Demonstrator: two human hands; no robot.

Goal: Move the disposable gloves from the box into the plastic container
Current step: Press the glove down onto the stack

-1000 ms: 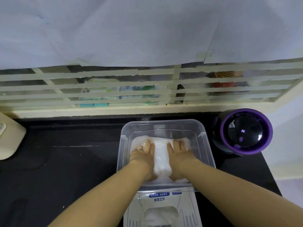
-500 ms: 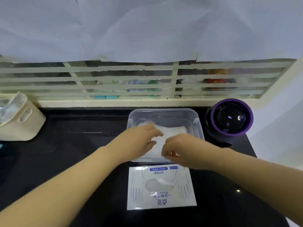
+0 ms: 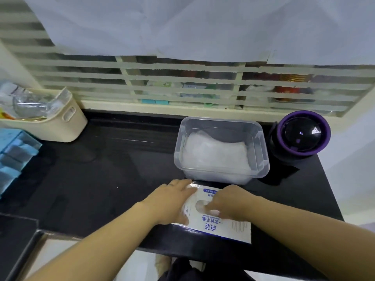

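Two hands [image 3: 171,199] on box [image 3: 221,228] (grip unclear)

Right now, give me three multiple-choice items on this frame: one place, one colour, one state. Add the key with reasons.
1. Where does the glove box sit relative to the plastic container?
A. to its left
B. inside it
C. on its near side, toward the person

2. What colour is the rim of the round device to the right of the container?
A. green
B. purple
C. red

3. What state is the container in?
A. lidless, with a pile of white gloves inside
B. closed with a lid
C. empty

Key:
1. C, the box lies between the container and the person.
2. B, a purple ring surrounds its dark dome.
3. A, no lid is on it and gloves cover most of its bottom.
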